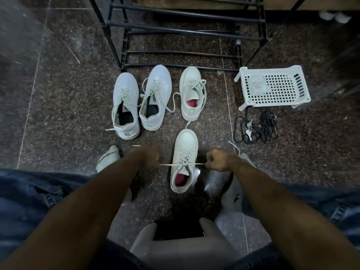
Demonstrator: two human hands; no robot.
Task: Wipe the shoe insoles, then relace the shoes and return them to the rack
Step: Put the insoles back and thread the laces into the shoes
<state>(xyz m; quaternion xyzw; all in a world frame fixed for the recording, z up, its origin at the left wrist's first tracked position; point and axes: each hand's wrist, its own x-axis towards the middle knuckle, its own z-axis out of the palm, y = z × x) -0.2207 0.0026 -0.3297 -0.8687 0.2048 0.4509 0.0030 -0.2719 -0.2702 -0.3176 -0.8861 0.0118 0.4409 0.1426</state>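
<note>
A white shoe with a red insole (pixel 184 160) stands on the floor between my feet, toe pointing away. Its white lace (pixel 198 164) is pulled taut sideways across the top eyelets. My left hand (pixel 149 156) grips the lace's left end and my right hand (pixel 220 159) grips its right end, whose loose tip sticks up behind the fist. The matching white shoe (pixel 191 92) with a red insole sits farther off, its lace loose. To its left, two more white shoes (pixel 126 106) (pixel 155 96) with dark insoles stand side by side.
An empty black metal shoe rack (pixel 183 32) stands behind the shoes. A white perforated plastic stool (pixel 272 86) sits at the right with a small wrapped item on it. Black laces and keys (pixel 255 127) lie beneath it. My socked feet and jeans frame the near shoe.
</note>
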